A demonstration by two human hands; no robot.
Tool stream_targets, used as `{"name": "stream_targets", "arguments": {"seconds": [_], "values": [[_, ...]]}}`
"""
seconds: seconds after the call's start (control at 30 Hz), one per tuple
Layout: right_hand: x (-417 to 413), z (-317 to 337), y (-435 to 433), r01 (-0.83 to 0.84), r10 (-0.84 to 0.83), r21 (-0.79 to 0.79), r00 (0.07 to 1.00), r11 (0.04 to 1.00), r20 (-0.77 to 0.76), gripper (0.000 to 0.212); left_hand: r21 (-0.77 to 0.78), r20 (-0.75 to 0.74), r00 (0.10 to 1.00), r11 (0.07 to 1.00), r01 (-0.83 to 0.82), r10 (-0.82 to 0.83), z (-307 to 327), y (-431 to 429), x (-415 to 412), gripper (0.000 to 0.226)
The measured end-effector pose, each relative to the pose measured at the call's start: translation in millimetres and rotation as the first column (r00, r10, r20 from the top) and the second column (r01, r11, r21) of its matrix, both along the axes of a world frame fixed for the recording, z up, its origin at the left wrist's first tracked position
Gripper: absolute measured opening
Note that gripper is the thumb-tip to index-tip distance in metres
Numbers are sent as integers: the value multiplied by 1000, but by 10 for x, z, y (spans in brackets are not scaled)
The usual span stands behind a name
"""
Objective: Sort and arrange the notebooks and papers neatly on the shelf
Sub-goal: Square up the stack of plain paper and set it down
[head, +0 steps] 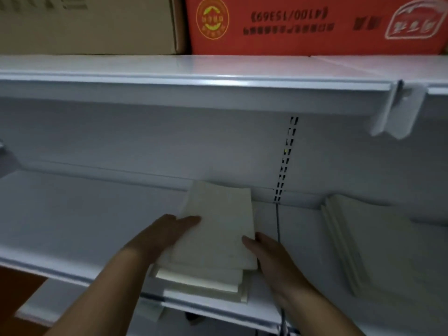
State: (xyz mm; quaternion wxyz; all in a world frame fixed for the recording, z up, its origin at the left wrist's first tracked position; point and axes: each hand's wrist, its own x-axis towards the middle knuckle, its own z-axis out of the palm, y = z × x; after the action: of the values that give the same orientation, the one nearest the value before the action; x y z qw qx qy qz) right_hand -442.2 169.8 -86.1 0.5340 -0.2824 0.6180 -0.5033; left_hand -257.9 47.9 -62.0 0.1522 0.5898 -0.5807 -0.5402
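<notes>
A stack of several pale cream notebooks (218, 229) lies on the white shelf (84, 214), near its middle. The lower ones stick out unevenly toward the front edge. My left hand (167, 234) grips the stack's left side, thumb lying on the top cover. My right hand (269, 253) presses against the stack's right side, thumb on the top cover's near corner. A second pile of cream notebooks or papers (371, 241) lies on the same shelf to the right, fanned and apart from my hands.
Above is another white shelf (194, 78) carrying a red carton (315, 23) and a brown carton (89, 23). A slotted upright (284, 161) runs down the back panel. A shelf bracket (397, 110) hangs at the upper right. More white items show below the front edge.
</notes>
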Motion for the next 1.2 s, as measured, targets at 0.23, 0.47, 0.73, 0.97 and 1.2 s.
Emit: {"name": "stream_targets", "arguments": {"seconds": [0.23, 0.47, 0.73, 0.97, 1.2], "values": [[-103, -47, 47, 84, -76, -66, 990, 994, 117, 26, 179, -78, 993, 979, 96, -84, 148, -83, -169, 61], [-567, 32, 75, -51, 59, -71, 991, 996, 118, 59, 73, -276, 955, 989, 131, -106, 51, 227, -472, 71], [-655, 594, -141, 30, -83, -436, 991, 899, -101, 68, -508, -413, 876, 861, 7, -250, 338, 469, -407, 84], [-212, 477, -135, 73, -215, -575, 959, 815, -183, 65, -344, -532, 822, 939, 7, -201, 137, 273, -207, 107], [-49, 169, -73, 178, -291, -502, 944, 846, -156, 70, -318, -517, 838, 948, 2, -175, -209, 246, -205, 61]]}}
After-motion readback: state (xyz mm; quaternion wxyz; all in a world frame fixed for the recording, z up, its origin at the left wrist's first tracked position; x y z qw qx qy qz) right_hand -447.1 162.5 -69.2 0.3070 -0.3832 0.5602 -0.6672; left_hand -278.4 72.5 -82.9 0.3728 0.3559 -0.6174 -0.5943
